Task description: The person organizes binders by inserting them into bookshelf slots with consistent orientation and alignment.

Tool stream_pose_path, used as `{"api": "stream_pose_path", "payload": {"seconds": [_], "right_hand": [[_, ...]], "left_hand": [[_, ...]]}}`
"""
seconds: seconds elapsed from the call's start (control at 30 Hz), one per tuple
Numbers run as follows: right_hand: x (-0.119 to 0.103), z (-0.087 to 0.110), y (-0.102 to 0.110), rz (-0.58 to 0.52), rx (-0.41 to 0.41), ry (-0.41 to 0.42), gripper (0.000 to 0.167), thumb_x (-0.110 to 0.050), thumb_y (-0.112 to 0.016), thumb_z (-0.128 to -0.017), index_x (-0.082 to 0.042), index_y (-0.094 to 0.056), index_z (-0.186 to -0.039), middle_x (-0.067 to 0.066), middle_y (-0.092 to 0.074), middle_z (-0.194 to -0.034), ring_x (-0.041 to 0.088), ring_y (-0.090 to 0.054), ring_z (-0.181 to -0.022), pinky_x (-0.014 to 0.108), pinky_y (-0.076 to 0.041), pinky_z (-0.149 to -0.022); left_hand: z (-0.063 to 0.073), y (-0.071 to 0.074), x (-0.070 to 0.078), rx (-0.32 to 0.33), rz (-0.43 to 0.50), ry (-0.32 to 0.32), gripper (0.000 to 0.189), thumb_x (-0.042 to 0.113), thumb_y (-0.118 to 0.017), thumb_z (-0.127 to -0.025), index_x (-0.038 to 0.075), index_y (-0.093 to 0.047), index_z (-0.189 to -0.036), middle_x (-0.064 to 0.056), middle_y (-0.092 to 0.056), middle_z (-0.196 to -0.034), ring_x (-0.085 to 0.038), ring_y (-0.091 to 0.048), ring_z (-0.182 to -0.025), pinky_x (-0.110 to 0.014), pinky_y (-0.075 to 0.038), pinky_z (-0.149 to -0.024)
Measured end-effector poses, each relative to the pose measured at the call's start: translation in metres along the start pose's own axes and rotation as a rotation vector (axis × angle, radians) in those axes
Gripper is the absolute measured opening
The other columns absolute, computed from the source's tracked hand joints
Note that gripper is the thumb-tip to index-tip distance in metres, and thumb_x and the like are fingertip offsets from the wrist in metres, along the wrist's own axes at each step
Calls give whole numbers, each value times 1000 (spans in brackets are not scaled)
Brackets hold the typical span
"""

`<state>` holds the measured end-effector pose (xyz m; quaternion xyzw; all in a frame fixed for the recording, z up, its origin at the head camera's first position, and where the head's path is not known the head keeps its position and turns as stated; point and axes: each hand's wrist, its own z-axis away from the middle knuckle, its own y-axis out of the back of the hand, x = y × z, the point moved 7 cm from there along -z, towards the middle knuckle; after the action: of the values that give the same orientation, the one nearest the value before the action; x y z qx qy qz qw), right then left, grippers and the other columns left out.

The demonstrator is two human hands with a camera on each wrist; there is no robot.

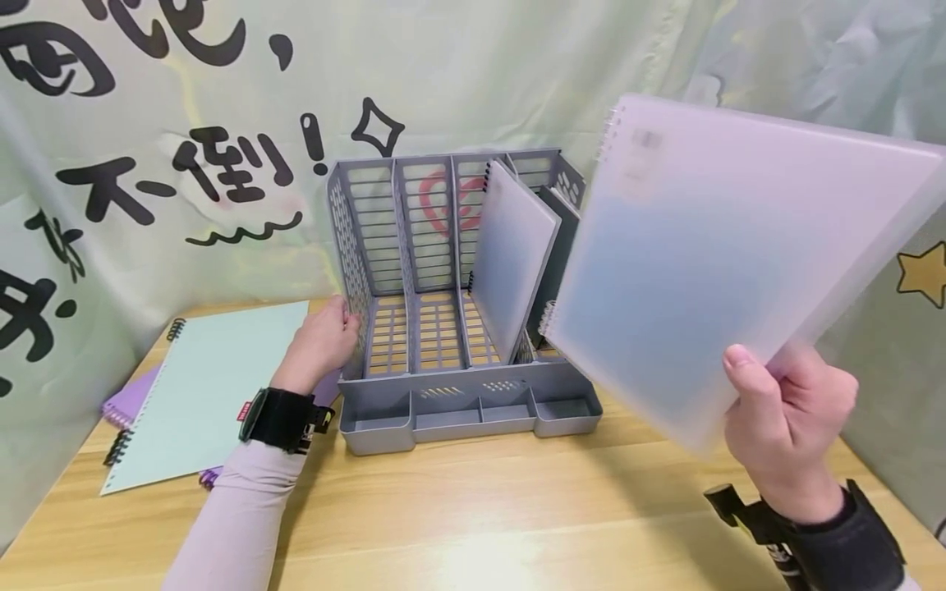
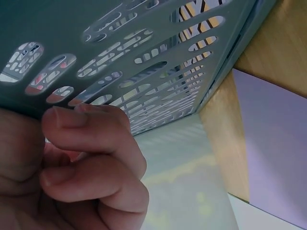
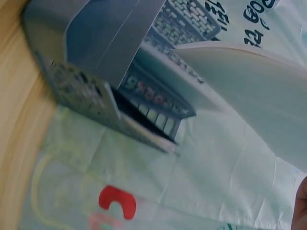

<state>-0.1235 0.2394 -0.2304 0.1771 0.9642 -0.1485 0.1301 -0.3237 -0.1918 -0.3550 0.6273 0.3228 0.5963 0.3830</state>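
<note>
My right hand (image 1: 787, 410) grips a spiral notebook (image 1: 665, 246) by its lower right corner, thumb across the front. Its cover is frosted, fading from pale pink to blue, and it is raised, tilted, over the table's right side. A grey desk file organizer (image 1: 466, 373) stands upright in the middle. The left hand (image 1: 323, 345) holds the organizer's perforated left side wall near the front, fingers curled against it in the left wrist view. Inside the organizer lean a similar frosted notebook (image 1: 510, 254) and, to its right, a dark green notebook (image 1: 556, 263), partly hidden.
Left of the organizer, a pale green notebook (image 1: 214, 386) lies on the wooden table (image 1: 458, 517), over purple notebooks (image 1: 121, 402). Small trays (image 1: 443, 419) line the organizer's front. A printed cloth (image 1: 473, 90) hangs close behind.
</note>
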Motion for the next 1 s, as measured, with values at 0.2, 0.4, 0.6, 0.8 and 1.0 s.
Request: {"api": "stream_pose_path", "payload": {"seconds": [0.2,0.4,0.6,0.8,1.0], "right_hand": [[12,5,-23,35,-56,3,58,-4,-69,-96,-3,-26,-57,-1,-18,-57,4,-17,-56,20,-6,-60],[29,12,-43,122,-110,6,60,-16,-69,-101,-2,-30,-58,2,-22,-57,5,-21,-55,20,-11,-58],[44,16,-67,187,-164,13,53,-21,-66,-100,-1,-40,-59,7,-32,-55,1,-32,-57,18,-22,-55],[54,19,-96,267,-272,23,45,-23,-60,-103,-1,-45,-66,6,-39,-56,4,-33,-55,18,-21,-54],[66,26,-120,356,-358,17,40,-19,-56,-105,-4,-42,-70,4,-32,-56,9,-28,-50,23,-18,-50]], "left_hand": [[0,0,0,2,-5,1,24,25,-35,-114,4,-47,-113,-9,-49,-82,-25,-56,-68,-35,-43,-58],[0,-1,-1,-6,2,12,24,26,-35,-114,5,-47,-117,-8,-46,-81,-25,-55,-68,-35,-44,-59],[0,-1,-2,-1,-12,14,27,27,-34,-114,5,-48,-118,-9,-49,-83,-29,-59,-73,-38,-46,-62],[1,0,0,-5,-11,15,29,26,-34,-113,4,-49,-124,-12,-52,-85,-30,-61,-75,-39,-47,-63],[2,0,0,-12,-10,19,28,27,-35,-114,5,-48,-124,-9,-48,-82,-29,-58,-72,-38,-45,-62]]}}
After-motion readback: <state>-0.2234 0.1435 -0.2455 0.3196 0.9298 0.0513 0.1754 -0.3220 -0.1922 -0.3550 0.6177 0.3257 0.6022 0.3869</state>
